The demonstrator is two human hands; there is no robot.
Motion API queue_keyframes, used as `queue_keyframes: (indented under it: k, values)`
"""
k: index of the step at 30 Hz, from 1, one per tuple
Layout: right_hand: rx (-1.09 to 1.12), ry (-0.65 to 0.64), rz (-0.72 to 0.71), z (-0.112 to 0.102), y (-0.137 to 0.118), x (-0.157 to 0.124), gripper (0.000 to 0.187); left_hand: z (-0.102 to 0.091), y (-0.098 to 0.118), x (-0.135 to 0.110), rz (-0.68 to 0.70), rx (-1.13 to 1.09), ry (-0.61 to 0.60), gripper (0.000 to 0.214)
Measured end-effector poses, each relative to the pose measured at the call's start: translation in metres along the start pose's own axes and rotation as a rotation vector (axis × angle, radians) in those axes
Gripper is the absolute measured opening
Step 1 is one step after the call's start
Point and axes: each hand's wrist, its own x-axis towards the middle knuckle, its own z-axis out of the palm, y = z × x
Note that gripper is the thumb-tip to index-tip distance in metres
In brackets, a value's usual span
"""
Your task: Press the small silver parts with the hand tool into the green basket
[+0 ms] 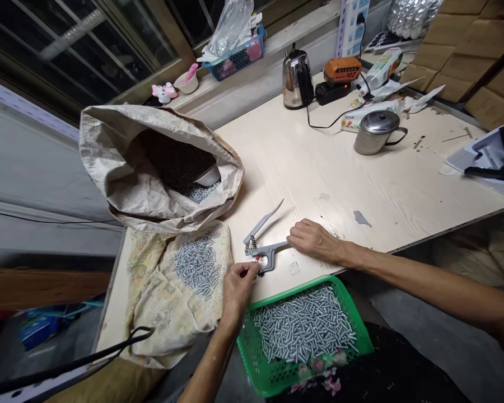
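Grey hand pliers lie on the pale wooden table, upper handle raised. My right hand rests closed on the lower handle. My left hand pinches something small at the tool's red-tipped jaw; I cannot make out what. A pile of small silver metal pieces lies on a patterned cloth just left of that hand. A green basket holding several more silver pieces sits at the table's near edge, below both hands.
A large open paper sack of pieces with a white scoop stands at the left. At the back are a kettle, a steel mug, an orange device, a blue basket and cardboard boxes.
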Motion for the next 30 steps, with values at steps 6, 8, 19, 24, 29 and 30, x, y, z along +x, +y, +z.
queue_keyframes:
  k: [6, 8, 19, 24, 29, 30]
  values:
    - [0.002, -0.029, 0.009, 0.000, 0.001, 0.000, 0.028, 0.000, 0.011, 0.007, -0.096, -0.022, -0.072, 0.040]
    - [0.014, -0.054, 0.015, 0.001, 0.002, 0.001, 0.028, -0.002, 0.016, 0.009, -0.137, -0.029, -0.127, 0.041]
    - [0.299, -0.250, 0.083, -0.012, 0.006, 0.000, 0.015, -0.006, 0.016, 0.015, -0.182, 0.083, -0.299, 0.037]
    - [0.247, -0.266, 0.163, -0.012, 0.021, 0.025, 0.014, -0.004, 0.014, 0.014, -0.147, 0.195, -0.306, 0.035]
    - [0.079, -0.308, 0.137, 0.018, 0.036, 0.053, 0.009, -0.002, 0.016, 0.008, -0.137, 0.341, -0.347, 0.033]
    - [0.071, -0.316, 0.105, 0.022, 0.038, 0.055, 0.012, 0.000, 0.017, 0.006, -0.144, 0.352, -0.356, 0.034]
